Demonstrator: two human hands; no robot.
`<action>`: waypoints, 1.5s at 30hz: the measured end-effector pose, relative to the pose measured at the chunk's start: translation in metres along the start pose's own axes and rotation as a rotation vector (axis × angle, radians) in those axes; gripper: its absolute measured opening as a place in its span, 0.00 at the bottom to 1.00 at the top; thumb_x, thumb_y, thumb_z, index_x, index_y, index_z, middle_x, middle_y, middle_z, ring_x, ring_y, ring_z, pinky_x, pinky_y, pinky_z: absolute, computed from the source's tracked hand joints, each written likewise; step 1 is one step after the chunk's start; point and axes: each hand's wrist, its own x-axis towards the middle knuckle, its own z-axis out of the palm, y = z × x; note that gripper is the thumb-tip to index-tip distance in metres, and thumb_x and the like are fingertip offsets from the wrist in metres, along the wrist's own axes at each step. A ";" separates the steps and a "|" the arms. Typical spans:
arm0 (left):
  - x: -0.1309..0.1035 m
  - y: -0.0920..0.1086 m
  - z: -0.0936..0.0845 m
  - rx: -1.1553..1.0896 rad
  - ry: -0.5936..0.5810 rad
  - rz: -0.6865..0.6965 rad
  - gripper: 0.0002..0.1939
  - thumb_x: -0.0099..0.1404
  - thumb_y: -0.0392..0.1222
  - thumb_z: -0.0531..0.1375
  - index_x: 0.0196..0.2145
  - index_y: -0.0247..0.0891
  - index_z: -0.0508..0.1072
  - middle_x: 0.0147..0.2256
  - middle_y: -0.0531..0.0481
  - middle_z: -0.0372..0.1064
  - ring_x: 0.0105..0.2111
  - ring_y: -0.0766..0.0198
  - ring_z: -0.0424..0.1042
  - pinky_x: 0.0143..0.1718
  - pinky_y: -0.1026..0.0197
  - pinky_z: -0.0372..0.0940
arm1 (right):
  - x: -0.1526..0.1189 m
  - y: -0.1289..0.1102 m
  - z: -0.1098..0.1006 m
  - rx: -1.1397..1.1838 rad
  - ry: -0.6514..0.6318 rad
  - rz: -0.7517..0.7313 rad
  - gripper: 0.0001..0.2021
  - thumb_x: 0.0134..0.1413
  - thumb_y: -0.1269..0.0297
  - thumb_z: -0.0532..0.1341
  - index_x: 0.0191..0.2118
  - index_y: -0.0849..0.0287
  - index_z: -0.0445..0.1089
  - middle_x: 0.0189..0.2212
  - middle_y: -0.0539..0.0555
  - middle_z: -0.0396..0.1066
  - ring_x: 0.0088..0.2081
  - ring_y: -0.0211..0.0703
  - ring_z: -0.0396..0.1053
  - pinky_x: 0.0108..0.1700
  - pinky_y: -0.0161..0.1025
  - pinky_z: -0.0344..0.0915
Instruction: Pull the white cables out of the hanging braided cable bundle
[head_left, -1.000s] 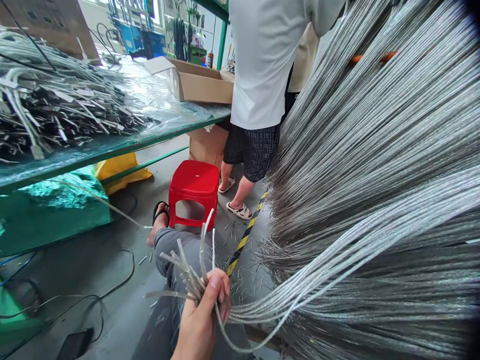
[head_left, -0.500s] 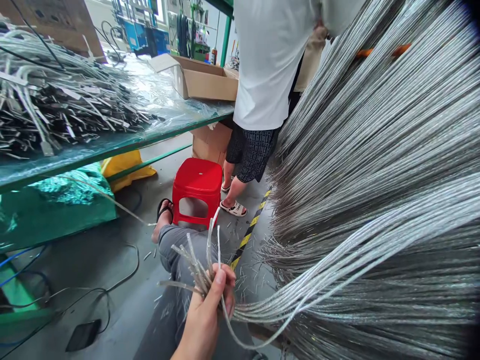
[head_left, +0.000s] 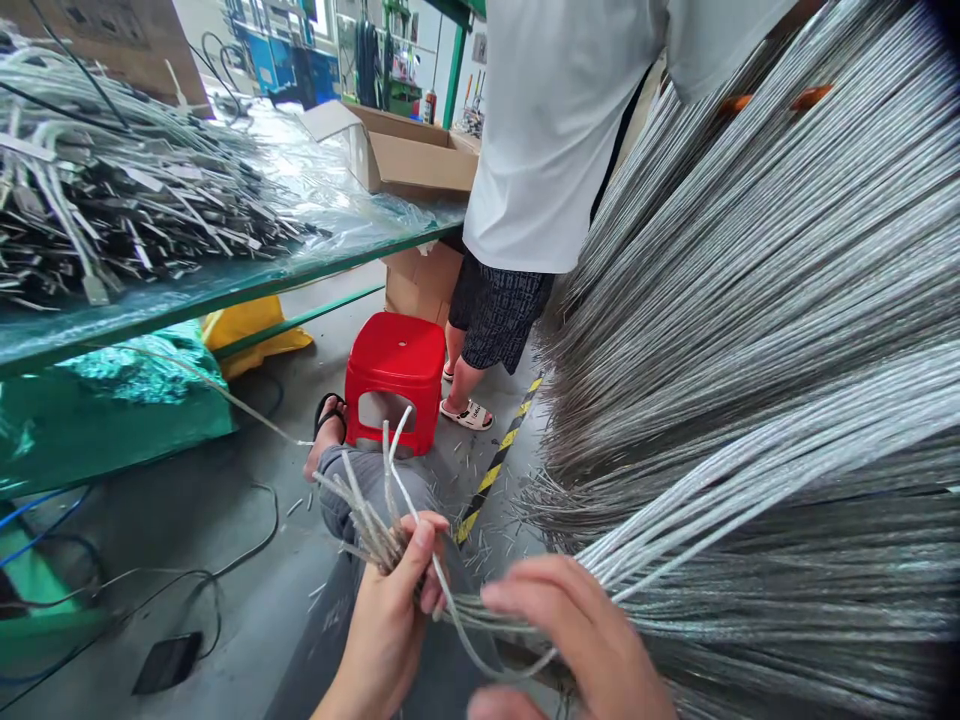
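Note:
My left hand [head_left: 397, 600] is closed around a bundle of thin, clear-coated silvery cables [head_left: 369, 528], their cut ends fanning up past the thumb. From the fist, the lengths [head_left: 720, 490] run right and upward over a large mass of similar cables [head_left: 750, 300]. One loose cable [head_left: 469, 655] loops down below the others. My right hand [head_left: 577, 640], slightly blurred, is over the bundle just right of my left hand. Its fingers and thumb are apart; the hand hides part of the cables, and nothing shows in its grasp.
A red stool [head_left: 397, 365] stands ahead, with a co-worker [head_left: 540, 150] beyond it. Left is a green-edged bench [head_left: 360, 250] bearing a cable pile [head_left: 112, 210] and an open carton [head_left: 420, 160]. Cut scraps lie near striped floor tape [head_left: 499, 460]; a black adapter [head_left: 169, 660] sits lower left.
My right hand has come into view at the lower right, over the cables. My left hand has shifted slightly left with the bundle. The co-worker has leaned, and the arm has moved right.

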 end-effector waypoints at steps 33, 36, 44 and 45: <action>-0.009 -0.024 0.004 0.127 -0.104 -0.044 0.22 0.55 0.59 0.67 0.25 0.36 0.68 0.15 0.59 0.60 0.14 0.73 0.56 0.16 0.68 0.54 | 0.054 0.026 0.040 0.193 -0.056 0.187 0.13 0.60 0.52 0.60 0.39 0.57 0.73 0.32 0.51 0.73 0.24 0.37 0.70 0.27 0.34 0.66; -0.010 -0.019 0.004 0.106 -0.100 -0.021 0.18 0.56 0.55 0.67 0.29 0.36 0.73 0.18 0.56 0.64 0.17 0.70 0.62 0.20 0.67 0.60 | 0.059 0.029 0.041 0.288 -0.036 0.251 0.15 0.60 0.50 0.59 0.37 0.58 0.71 0.26 0.49 0.71 0.18 0.33 0.64 0.23 0.33 0.62; 0.002 -0.003 0.000 -0.035 0.008 0.050 0.14 0.57 0.49 0.68 0.35 0.35 0.79 0.27 0.52 0.68 0.28 0.67 0.66 0.32 0.67 0.64 | 0.060 0.038 0.029 0.468 -0.162 0.162 0.13 0.62 0.54 0.59 0.34 0.59 0.70 0.26 0.48 0.67 0.30 0.35 0.66 0.36 0.33 0.63; 0.003 -0.003 0.000 -0.028 -0.006 0.069 0.13 0.58 0.49 0.67 0.34 0.35 0.78 0.25 0.53 0.66 0.27 0.69 0.63 0.30 0.68 0.63 | 0.058 0.037 0.030 0.504 -0.219 0.173 0.13 0.62 0.55 0.60 0.34 0.59 0.70 0.25 0.48 0.68 0.30 0.36 0.67 0.38 0.33 0.64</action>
